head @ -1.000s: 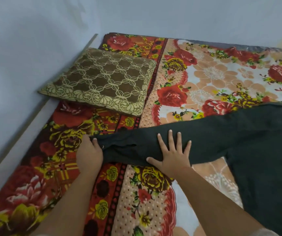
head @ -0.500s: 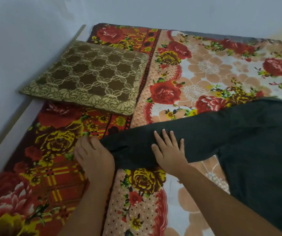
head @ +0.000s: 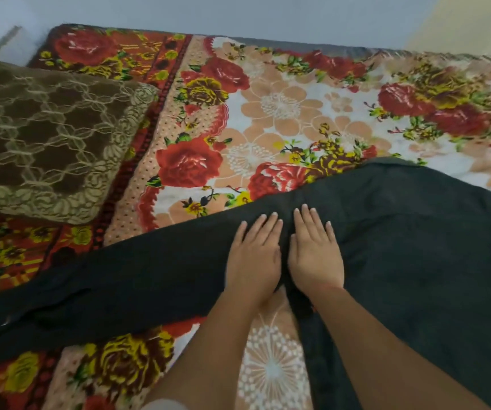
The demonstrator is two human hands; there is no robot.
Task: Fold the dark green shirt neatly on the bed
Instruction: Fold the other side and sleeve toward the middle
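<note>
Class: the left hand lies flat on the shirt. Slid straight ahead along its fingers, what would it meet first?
More of the dark green shirt, then bare floral bedspread past its far edge; the left hand looks unobstructed otherwise.

Legible text, labels, brands, numbers, signs: none. Printed surfaces carry only floral and lattice patterns; no lettering can be read on any item.

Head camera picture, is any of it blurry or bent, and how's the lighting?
Head view: motion blur smears the pillow and the blanket's far flowers; the left hand and right hand, flat on the dark green shirt, look sharper. Wide-angle distortion bows the far bed edge. Lighting is soft and even, with no glare; shirt folds are hard to read.
</note>
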